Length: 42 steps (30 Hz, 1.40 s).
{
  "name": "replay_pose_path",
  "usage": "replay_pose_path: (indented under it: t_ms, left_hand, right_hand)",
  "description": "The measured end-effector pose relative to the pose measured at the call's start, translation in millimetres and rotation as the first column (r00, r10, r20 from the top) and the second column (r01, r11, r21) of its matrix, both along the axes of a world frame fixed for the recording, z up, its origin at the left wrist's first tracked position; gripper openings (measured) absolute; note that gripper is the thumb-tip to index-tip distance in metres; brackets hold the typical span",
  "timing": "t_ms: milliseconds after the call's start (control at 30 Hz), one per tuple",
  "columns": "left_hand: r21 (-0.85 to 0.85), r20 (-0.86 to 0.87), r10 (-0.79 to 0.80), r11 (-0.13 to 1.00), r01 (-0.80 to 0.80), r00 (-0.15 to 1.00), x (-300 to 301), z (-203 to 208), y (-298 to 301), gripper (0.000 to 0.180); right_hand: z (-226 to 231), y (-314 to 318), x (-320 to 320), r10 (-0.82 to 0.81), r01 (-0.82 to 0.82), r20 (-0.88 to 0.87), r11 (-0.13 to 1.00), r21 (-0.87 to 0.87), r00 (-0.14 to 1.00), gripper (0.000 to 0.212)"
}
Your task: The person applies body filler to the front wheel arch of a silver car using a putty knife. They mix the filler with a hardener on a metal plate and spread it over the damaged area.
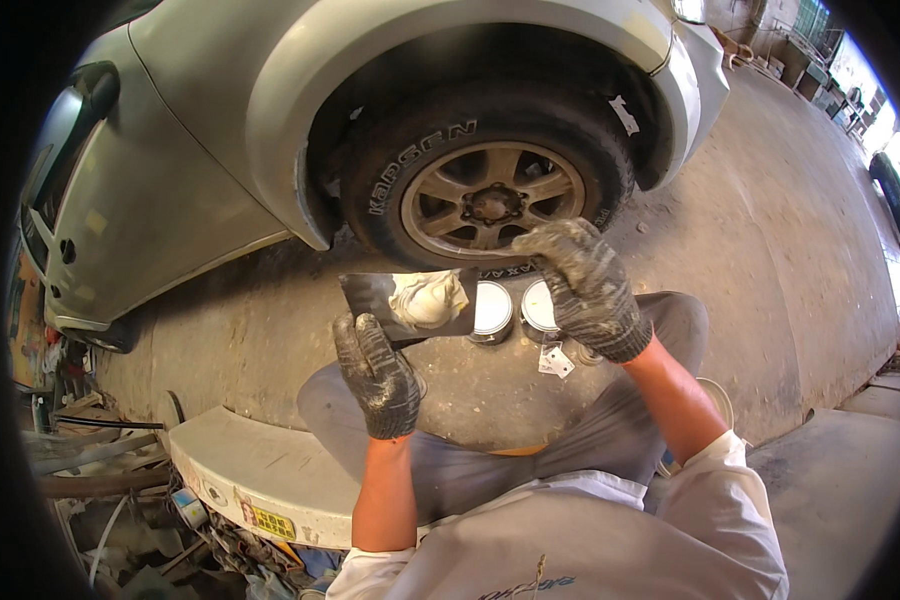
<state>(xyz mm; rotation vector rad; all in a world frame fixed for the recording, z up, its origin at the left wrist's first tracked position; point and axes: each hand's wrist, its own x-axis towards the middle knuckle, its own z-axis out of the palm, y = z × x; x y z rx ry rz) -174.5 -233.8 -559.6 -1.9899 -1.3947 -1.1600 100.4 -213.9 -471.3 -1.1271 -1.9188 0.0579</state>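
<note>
My left hand (373, 375), in a dirty grey knit glove, grips the lower edge of a dark flat board (365, 297). On the board lies a mound of cream-coloured putty (427, 300). My right hand (588, 290), gloved the same way, is raised in front of the car wheel (493, 205), to the right of the board and apart from it. Its fingers are curled together, and whatever they may hold is hidden. Beyond my hands stands a pale car (205, 110) with a muddy alloy rim. Two open-looking cans with white tops, a left can (491, 312) and a right can (539, 306), stand below the tyre.
A scrap of white printed paper (556, 361) lies on the concrete floor (770, 260) between my legs. At lower left are a pale bumper-like panel (270, 470) and piled scrap (120, 530). Another pale panel (830, 470) lies at lower right.
</note>
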Motion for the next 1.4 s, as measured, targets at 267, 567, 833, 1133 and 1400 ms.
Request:
replay_pose_path:
  t_ms: [267, 567, 833, 1133, 1400]
  left_hand:
    - [-0.345, 0.619, 0.006, 0.901, 0.265, 0.785, 16, 8, -7, 0.040]
    - [-0.040, -0.111, -0.260, 0.966, 0.257, 0.959, 18, 11, -10, 0.037]
    - [-0.337, 0.260, -0.213, 0.894, 0.296, 0.942, -1, 9, -12, 0.027]
    - [-0.149, 0.106, -0.204, 0.964, 0.219, 0.973, -14, -1, 1, 0.041]
    - [-0.263, 0.215, 0.044, 0.965, 0.015, 0.976, 15, -9, 7, 0.037]
  right_hand:
    - [-46, -12, -39, -0.093, -0.183, -0.405, 0.785, -0.592, 0.910, 0.019]
    - [-38, -3, -51, -0.076, -0.055, -0.275, 0.896, -0.440, 0.958, 0.027]
    - [5, 11, -34, -0.175, -0.066, -0.505, 0.904, -0.423, 0.845, 0.027]
    - [23, 1, -13, 0.326, -0.225, 0.180, 0.876, -0.428, 0.928, 0.039]
    - [14, -16, -35, 0.136, -0.185, 0.533, 0.982, 0.039, 0.835, 0.041]
